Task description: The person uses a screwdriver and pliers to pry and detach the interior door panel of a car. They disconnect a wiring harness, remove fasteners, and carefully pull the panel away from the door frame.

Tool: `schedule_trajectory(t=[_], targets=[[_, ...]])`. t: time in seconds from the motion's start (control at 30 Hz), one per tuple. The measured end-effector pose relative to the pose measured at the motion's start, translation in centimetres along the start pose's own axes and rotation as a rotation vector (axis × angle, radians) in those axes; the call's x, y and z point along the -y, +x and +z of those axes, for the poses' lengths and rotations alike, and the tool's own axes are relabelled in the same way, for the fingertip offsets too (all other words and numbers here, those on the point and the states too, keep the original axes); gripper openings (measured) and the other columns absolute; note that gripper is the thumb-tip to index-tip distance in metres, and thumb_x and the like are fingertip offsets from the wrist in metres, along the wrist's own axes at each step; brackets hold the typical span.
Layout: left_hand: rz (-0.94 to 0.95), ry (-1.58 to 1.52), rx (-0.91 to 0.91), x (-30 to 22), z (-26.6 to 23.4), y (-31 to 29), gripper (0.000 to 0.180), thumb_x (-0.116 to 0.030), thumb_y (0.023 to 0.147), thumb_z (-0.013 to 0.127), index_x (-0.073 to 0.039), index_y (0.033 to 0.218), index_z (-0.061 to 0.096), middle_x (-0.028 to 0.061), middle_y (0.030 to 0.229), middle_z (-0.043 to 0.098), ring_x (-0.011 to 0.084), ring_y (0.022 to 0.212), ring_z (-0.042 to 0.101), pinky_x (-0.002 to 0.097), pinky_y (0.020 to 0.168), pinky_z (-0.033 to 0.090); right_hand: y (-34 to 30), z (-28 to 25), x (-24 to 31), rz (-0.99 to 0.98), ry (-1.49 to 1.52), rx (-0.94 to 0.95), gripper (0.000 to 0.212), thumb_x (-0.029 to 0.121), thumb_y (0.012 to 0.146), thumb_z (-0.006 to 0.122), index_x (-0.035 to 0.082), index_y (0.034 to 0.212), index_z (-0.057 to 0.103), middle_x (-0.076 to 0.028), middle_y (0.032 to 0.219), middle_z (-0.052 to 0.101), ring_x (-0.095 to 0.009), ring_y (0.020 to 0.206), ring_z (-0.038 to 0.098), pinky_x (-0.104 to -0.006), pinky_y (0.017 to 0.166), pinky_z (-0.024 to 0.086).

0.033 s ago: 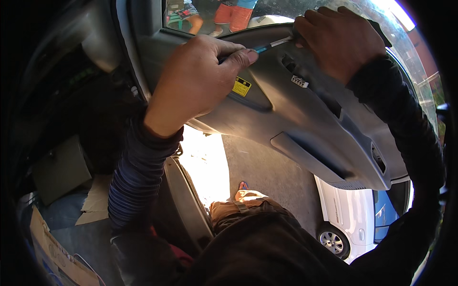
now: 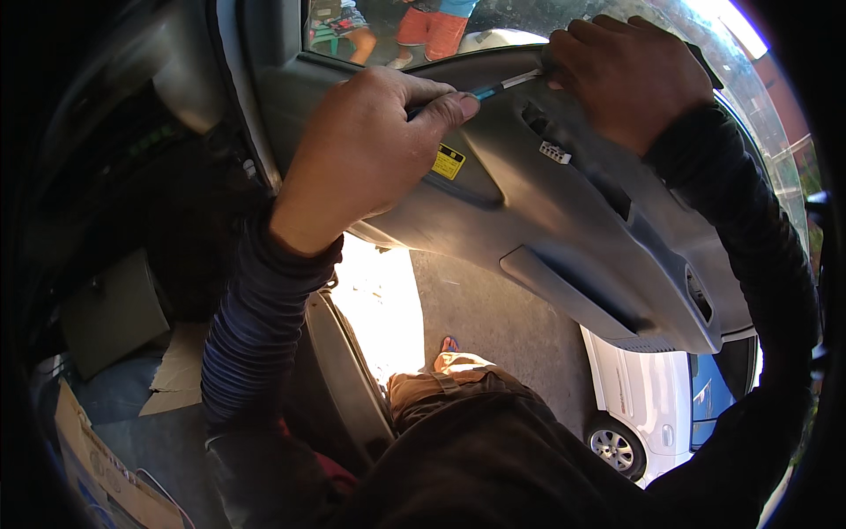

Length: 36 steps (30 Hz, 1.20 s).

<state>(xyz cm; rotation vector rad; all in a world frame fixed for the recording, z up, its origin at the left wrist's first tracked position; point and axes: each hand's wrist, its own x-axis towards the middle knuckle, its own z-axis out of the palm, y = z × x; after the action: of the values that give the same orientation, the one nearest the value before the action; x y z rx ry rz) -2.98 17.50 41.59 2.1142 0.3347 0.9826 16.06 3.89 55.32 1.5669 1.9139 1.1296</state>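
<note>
A grey car door panel (image 2: 476, 231) stands open before me. Between the thumb and fingers of my left hand (image 2: 366, 150), closed, is a slim tool with a teal handle (image 2: 489, 92). Its pale, thin end reaches up to my right hand's fingertips; I cannot tell its exact kind. My right hand (image 2: 630, 84) curls above the top of the panel, closed around a dark plastic piece (image 2: 705, 69) that shows past the hand's outer edge and is mostly hidden. Below that hand, a white connector (image 2: 555, 152) sits by an opening in the armrest.
A yellow label (image 2: 448, 162) is on the door panel. Beyond the window are people's legs, one in red shorts (image 2: 426, 31). A white car (image 2: 639, 388) is parked at the lower right. Cardboard (image 2: 115, 467) lies inside at the lower left, beside the door sill (image 2: 348, 370).
</note>
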Motion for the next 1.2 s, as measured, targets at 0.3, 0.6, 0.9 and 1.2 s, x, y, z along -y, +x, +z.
schedule_trajectory(t=[0.3,0.6,0.9,1.2], targets=[[-0.027,-0.013,0.055,0.3,-0.4,0.9,0.041,-0.037,0.100,0.070,0.001,0.114,0.077,0.0001,0.065,0.056,0.0072,0.062,0.047,0.0302,0.057,0.039,1.2,-0.5,-1.2,-0.002,0.020,0.104,0.025,0.032,0.092,0.071,0.010,0.098,0.064,-0.007,0.089,0.063,-0.028,0.085,0.066,-0.0419,0.074,0.053],[-0.003,-0.003,0.024,0.5,0.0,1.1,0.042,-0.038,0.097,0.072,0.000,0.114,0.077,0.0098,0.072,0.069,0.0150,0.066,0.063,0.0327,0.064,0.048,-0.5,1.0,-0.6,0.042,0.103,-0.083,0.025,0.031,0.094,0.072,0.007,0.098,0.066,-0.012,0.085,0.064,-0.032,0.079,0.066,-0.0440,0.070,0.052],[0.133,-0.046,-0.063,0.8,1.9,1.1,0.035,-0.036,0.096,0.072,-0.002,0.105,0.078,0.0159,0.076,0.071,0.0250,0.071,0.069,0.0373,0.069,0.052,4.1,-5.6,-6.8,-0.181,0.171,0.105,0.031,0.031,0.094,0.072,0.004,0.108,0.066,-0.010,0.095,0.066,-0.028,0.086,0.069,-0.0423,0.073,0.053],[0.082,0.009,-0.030,-0.1,-4.5,1.8,0.039,-0.034,0.101,0.070,0.003,0.113,0.076,0.0004,0.061,0.050,0.0086,0.057,0.044,0.0304,0.054,0.038,3.8,-6.3,-4.7,0.267,1.107,0.011,0.036,0.036,0.103,0.065,0.001,0.112,0.066,-0.011,0.096,0.066,-0.021,0.090,0.067,-0.0402,0.082,0.053]])
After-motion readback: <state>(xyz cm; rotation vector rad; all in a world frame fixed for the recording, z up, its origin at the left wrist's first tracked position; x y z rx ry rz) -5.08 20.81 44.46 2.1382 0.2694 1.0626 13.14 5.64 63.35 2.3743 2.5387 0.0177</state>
